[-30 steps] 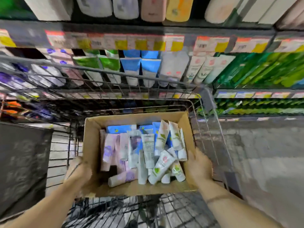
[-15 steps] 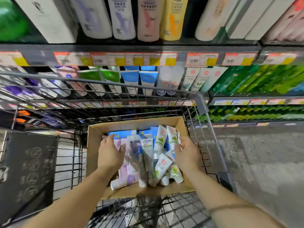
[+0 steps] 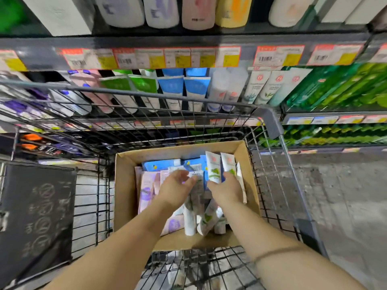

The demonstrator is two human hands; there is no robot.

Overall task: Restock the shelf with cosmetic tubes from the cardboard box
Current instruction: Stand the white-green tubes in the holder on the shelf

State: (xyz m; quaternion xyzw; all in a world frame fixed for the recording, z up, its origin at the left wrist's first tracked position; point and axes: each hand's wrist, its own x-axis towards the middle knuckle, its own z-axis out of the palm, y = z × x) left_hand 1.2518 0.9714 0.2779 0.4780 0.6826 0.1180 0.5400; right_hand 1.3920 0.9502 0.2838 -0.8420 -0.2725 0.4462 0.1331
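An open cardboard box [image 3: 125, 195] sits in a wire shopping cart [image 3: 270, 120] and holds several cosmetic tubes: lilac ones [image 3: 146, 189] on the left, blue ones [image 3: 161, 165] at the back, white ones with green leaves [image 3: 213, 166] on the right. My left hand [image 3: 178, 189] is inside the box with fingers apart, its fingertips touching a grey-white tube [image 3: 198, 181]. My right hand [image 3: 227, 190] is beside it, thumb and fingers on either side of the white green-leaf tubes; whether it grips them is unclear. Matching tubes [image 3: 171, 88] stand on the shelf beyond the cart.
The cart's front rail lies between the box and the shelf. A strip of price tags [image 3: 178, 57] runs above the tube row, with bottles [image 3: 196, 11] on the shelf above. Green packs [image 3: 335, 88] fill the right shelves. A black panel [image 3: 37, 216] stands left; grey floor [image 3: 345, 195] right.
Both hands left the box's outer sides, reached inside and came together over the middle tubes. The view has moved closer to the shelf.
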